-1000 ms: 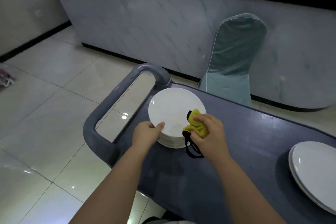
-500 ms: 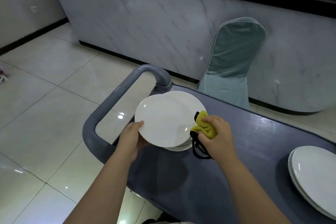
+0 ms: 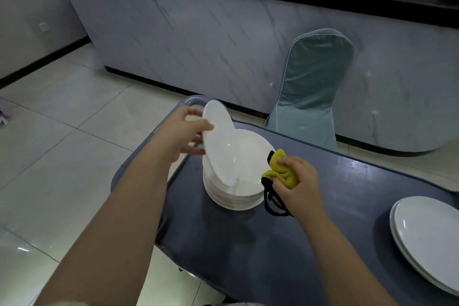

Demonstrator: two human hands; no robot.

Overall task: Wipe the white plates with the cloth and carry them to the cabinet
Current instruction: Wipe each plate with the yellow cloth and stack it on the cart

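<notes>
While left hand [image 3: 185,131] holds one white plate [image 3: 221,146] tilted steeply over the stack [image 3: 236,196], right hand [image 3: 298,186] clutches the yellow cloth [image 3: 280,169].
Left: thumb on face, fingers behind rim, pinching; plate's lower edge seems to rest on stack top. Right: fingers curled round cloth, just right of stack. More plates [image 3: 427,238] well right of stack, same grey cart [image 3: 323,243].

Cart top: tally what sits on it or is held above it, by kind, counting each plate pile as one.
Plate piles: 2, the tall pile and the low pile
Tilted plate, gripped by the left hand: 1
Yellow cloth, held in the right hand: 1
Total: 4
</notes>
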